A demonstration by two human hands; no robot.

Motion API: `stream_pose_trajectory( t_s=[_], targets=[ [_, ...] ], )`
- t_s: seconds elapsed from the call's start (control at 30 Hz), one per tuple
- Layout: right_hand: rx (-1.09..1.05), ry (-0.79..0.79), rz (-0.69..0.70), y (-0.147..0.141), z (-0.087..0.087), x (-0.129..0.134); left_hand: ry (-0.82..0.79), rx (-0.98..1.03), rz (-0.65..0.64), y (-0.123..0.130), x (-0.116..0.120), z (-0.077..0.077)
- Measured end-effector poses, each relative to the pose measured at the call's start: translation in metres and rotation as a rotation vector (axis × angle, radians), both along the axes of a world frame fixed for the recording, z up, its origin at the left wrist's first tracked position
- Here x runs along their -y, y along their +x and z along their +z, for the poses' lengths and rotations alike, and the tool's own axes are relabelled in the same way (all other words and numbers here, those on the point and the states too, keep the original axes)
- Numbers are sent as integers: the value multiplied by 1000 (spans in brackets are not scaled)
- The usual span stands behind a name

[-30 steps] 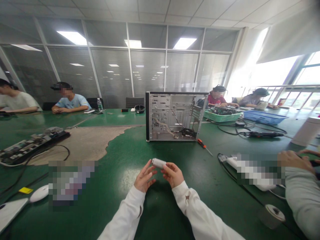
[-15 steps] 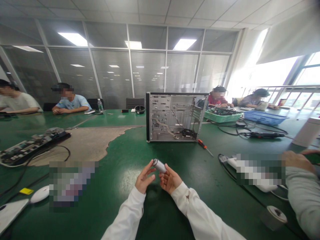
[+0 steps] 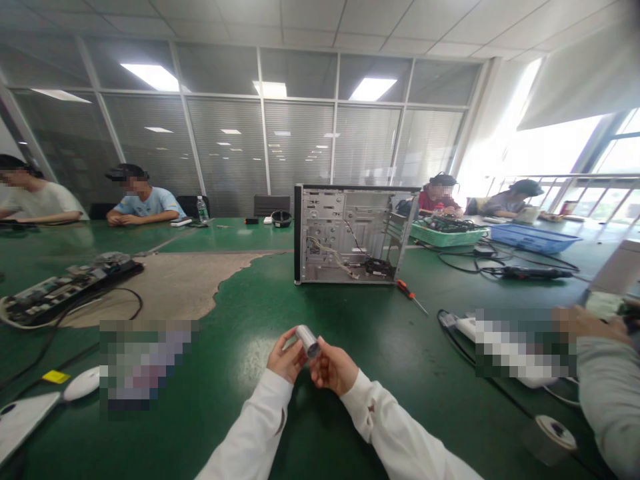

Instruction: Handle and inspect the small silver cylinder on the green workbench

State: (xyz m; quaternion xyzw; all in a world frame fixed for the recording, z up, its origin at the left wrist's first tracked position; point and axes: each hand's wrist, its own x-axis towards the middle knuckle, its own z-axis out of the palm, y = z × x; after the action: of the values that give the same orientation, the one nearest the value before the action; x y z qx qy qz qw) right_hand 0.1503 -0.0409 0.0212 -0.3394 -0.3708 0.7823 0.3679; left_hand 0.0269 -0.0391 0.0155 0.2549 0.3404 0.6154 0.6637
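Observation:
A small silver cylinder [image 3: 307, 339] with a dark end is held above the green table, tilted so that the dark end points down and to the right. My left hand [image 3: 286, 357] is closed round its side, fingers behind it. Curled fingers of my right hand [image 3: 336, 367] grip near the dark end, partly hiding it. Beyond both hands stands a computer case [image 3: 345, 233] with its side off, showing wires and a black fan inside. An orange-and-black screwdriver [image 3: 412, 296] lies at the case's right front corner.
At left are a power strip [image 3: 70, 287], cables and a white mouse [image 3: 83, 385]. To the right, a co-worker's arm [image 3: 600, 373] reaches in beside a white strip [image 3: 515, 360] and a roll of tape [image 3: 553, 437]. Green [image 3: 445, 235] and blue [image 3: 533, 239] baskets stand farther back.
The cylinder has been turned so its dark end now faces down right instead of up left. My left hand has closed round it; my right hand has shifted to the dark end.

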Motion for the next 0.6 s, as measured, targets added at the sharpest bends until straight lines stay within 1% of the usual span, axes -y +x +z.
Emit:
stream_pose_trajectory(
  t_s=[0.07, 0.13, 0.27, 0.37, 0.47, 0.6],
  targets=[
    [71, 215, -72, -1, 1, 2, -59, 15, -26, 0, 1, 2],
    [157, 386, -141, 0, 1, 3, -116, 25, -32, 0, 1, 3],
    [394, 617, -293, 4, 4, 8, -218, 65, -12, 0, -1, 4],
    [562, 802, -415, 8, 10, 13, -264, 119, -22, -1, -3, 4],
    [598, 966, -503, 11, 16, 17, -293, 173, -68, -2, -3, 5],
    [580, 1144, -558, 10, 17, 18, -315, 194, -107, -4, -3, 6]
  ],
)
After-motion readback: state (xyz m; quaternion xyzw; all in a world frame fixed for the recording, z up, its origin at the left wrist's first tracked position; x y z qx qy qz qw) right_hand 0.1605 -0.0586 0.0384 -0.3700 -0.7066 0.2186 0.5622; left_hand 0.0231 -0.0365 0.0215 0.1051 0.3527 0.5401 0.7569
